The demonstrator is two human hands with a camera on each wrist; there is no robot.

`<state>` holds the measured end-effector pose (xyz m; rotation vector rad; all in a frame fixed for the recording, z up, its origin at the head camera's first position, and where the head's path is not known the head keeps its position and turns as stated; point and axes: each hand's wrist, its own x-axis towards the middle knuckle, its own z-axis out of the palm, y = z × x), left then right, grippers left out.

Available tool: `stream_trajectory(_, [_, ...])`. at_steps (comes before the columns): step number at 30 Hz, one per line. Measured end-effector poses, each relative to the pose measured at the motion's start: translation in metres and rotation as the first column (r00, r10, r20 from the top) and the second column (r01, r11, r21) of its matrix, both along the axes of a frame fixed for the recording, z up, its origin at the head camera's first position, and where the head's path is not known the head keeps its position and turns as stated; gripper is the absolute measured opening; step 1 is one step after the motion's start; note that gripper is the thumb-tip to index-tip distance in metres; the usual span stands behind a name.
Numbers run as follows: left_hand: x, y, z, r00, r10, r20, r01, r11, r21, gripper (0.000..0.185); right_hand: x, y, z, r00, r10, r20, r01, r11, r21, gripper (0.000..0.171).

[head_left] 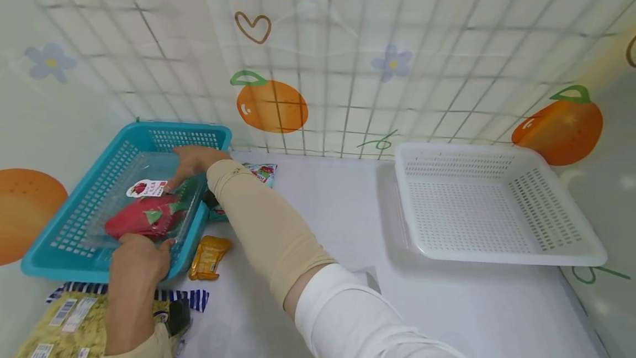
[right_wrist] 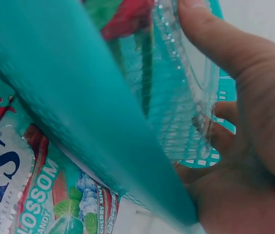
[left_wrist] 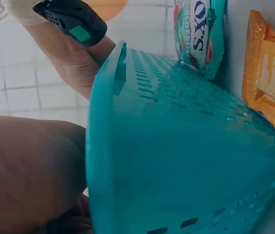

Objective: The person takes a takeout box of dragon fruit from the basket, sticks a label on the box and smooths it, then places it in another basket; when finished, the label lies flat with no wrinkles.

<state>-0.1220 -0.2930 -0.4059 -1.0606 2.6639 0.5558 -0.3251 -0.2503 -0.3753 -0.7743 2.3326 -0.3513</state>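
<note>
A clear plastic box (head_left: 154, 166) with a white label lies in the teal basket (head_left: 54, 270) at left in the head view. Inside it is a red item with green tips (head_left: 141, 219), resembling dragon fruit. My right hand (head_left: 192, 163) grips the box's far end; the right wrist view shows its thumb on top and fingertips (right_wrist: 221, 136) at the side. At the near end, my left hand (head_left: 138, 261) holds the box, its fingers partly hidden. The left wrist view mostly shows the basket's outer wall (left_wrist: 186, 146).
An orange packet (head_left: 209, 258) and a teal candy bag (right_wrist: 45, 190) lie right of the basket. In front is a yellowish bag (head_left: 64, 325) with a striped edge. A white basket (head_left: 412, 236) stands at the right. A printed curtain over a wire grid backs the table.
</note>
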Motion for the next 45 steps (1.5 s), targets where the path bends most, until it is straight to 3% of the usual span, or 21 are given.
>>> stream_trajectory(9, [-0.004,0.000,-0.001,0.993,-0.030,0.114,0.032,0.999,-0.021,0.089,-0.001,-0.003,-0.005,1.000,0.008,0.004,-0.008,1.000,0.003,0.101])
stream_trajectory(13, [-0.003,0.002,-0.002,0.991,-0.072,0.114,0.077,0.996,-0.042,0.088,0.001,-0.003,-0.007,1.000,0.008,-0.002,-0.008,1.000,-0.001,0.101])
stream_trajectory(23, [-0.007,0.006,0.002,0.983,-0.077,0.166,0.086,0.995,-0.045,0.080,0.003,0.005,-0.003,0.999,0.038,0.007,-0.039,0.999,0.010,0.101])
stream_trajectory(26, [-0.006,0.003,0.005,0.981,-0.126,0.146,0.135,0.990,-0.049,0.072,0.002,0.008,-0.001,1.000,0.026,0.003,-0.026,1.000,0.005,0.100])
stream_trajectory(30, [-0.006,0.001,0.008,0.984,-0.136,0.113,0.141,0.989,-0.040,0.068,0.001,0.011,0.000,1.000,0.026,-0.012,-0.026,1.000,0.002,0.100])
stream_trajectory(37, [-0.004,0.000,0.015,0.992,-0.063,0.106,0.064,0.998,-0.005,0.076,-0.001,0.013,0.003,0.997,0.069,-0.024,-0.069,0.997,-0.039,0.099])
stream_trajectory(41, [0.002,-0.003,0.019,1.000,-0.011,0.010,0.010,1.000,0.015,0.078,-0.003,0.015,0.005,0.986,0.110,-0.128,-0.114,0.993,-0.026,0.100])
stream_trajectory(45, [0.010,-0.004,0.022,0.992,-0.001,-0.124,0.000,1.000,-0.002,0.083,-0.004,0.017,0.010,0.960,0.142,-0.242,-0.147,0.989,-0.004,0.099])
